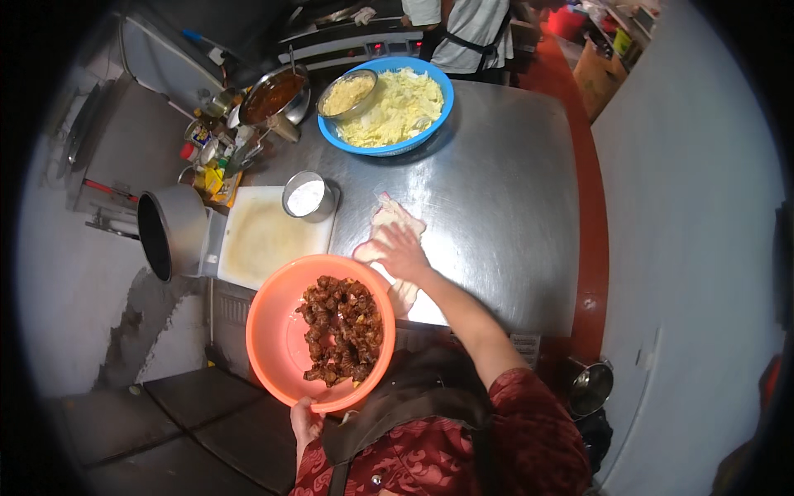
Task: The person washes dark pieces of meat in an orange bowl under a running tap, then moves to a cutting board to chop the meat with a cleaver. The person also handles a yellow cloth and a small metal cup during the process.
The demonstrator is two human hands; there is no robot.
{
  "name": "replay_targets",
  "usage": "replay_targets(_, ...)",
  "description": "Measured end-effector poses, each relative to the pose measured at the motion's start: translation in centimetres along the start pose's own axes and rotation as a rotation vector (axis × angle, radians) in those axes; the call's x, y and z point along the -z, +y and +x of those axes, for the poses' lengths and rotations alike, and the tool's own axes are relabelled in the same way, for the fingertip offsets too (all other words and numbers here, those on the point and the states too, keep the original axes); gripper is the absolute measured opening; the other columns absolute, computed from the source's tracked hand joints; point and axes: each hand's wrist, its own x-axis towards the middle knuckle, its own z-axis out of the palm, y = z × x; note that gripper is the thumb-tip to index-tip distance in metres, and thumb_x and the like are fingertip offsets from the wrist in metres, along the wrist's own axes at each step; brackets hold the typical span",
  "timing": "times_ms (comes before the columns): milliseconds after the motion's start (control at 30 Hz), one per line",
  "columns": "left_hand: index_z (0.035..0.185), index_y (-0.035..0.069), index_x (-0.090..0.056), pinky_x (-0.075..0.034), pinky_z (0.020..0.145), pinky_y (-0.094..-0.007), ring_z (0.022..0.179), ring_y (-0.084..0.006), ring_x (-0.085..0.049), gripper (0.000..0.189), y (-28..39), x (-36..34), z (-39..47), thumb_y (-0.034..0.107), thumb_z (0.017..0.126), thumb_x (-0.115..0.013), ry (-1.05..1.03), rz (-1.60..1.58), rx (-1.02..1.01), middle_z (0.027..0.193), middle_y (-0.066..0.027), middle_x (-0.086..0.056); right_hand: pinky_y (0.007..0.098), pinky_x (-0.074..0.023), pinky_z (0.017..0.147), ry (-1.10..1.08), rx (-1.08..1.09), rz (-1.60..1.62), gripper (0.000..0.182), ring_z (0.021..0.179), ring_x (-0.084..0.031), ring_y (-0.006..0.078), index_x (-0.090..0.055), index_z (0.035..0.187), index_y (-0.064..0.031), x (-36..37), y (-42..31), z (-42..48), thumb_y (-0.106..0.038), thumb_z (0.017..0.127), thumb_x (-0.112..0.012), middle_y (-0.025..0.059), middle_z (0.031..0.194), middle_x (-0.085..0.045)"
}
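Note:
My left hand (306, 420) grips the near rim of an orange plastic basin (273, 335), which is held tilted at the front edge of the steel table. Dark brown, glossy chunks of food (341, 332) lie heaped on the basin's right side; they look like sauced meat. On the tabletop, my right hand (400, 251) presses flat with fingers spread on a crumpled pale cloth (397, 214) with reddish edges. Part of the cloth trails toward the table's front edge, and my palm hides some of it.
A white cutting board (273, 239) carries a metal cup of white powder (307, 197). Farther back stand a blue basket (388, 149) of chopped cabbage and a metal bowl of red sauce (273, 96). A pot (180, 229) lies sideways at left. Another person (471, 37) stands beyond the table.

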Motion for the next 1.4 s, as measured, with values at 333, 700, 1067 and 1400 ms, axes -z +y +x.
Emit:
replay_targets(333,0.083,-0.003,-0.054,-0.046,0.038,-0.0248,0.049,-0.0157,-0.052,0.010,0.9,-13.5,-1.2,-0.002,0.073,-0.051,-0.058,-0.039,0.013,0.067,-0.0063,-0.053,0.0455,-0.0456,0.075,0.481,-0.207,-0.583,0.047,0.094,-0.056,0.0314,-0.059,0.114,-0.0093,12.3,28.9,-7.0,-0.032,0.073,-0.063,0.0148,0.110,-0.057)
replay_targets(700,0.113,-0.004,-0.051,-0.058,0.067,-0.0365,0.079,-0.0239,-0.066,0.038,2.6,-17.0,3.8,-0.005,0.076,-0.056,-0.355,0.023,-0.081,0.097,-0.0153,-0.063,0.0518,-0.0338,0.100,0.069,-0.576,-0.784,0.044,0.118,-0.043,0.0418,-0.044,0.129,-0.0036,12.7,8.2,-24.2,-0.024,0.090,-0.049,0.0217,0.130,-0.045)
replay_targets(1067,0.115,-0.002,-0.050,-0.047,0.064,-0.0225,0.077,-0.0120,-0.058,0.036,12.1,-17.6,15.5,0.017,0.086,-0.061,-0.448,0.410,-0.681,0.090,-0.0056,-0.060,0.0492,-0.0412,0.092,-0.216,-0.602,-0.254,0.028,0.106,-0.049,0.0412,-0.054,0.110,-0.0049,15.2,-5.4,-13.2,-0.020,0.086,-0.053,0.0250,0.105,-0.052)
replay_targets(1400,0.093,0.005,-0.053,-0.046,0.051,-0.0255,0.061,-0.0113,-0.056,0.021,28.6,-25.6,23.9,0.022,0.085,-0.062,-0.738,0.423,-0.320,0.077,-0.0044,-0.058,0.0427,-0.0478,0.079,1.141,-1.313,1.777,0.034,0.087,-0.050,0.0194,-0.045,0.102,-0.0253,13.0,-17.4,-15.0,-0.048,0.081,-0.059,-0.0007,0.093,-0.050)
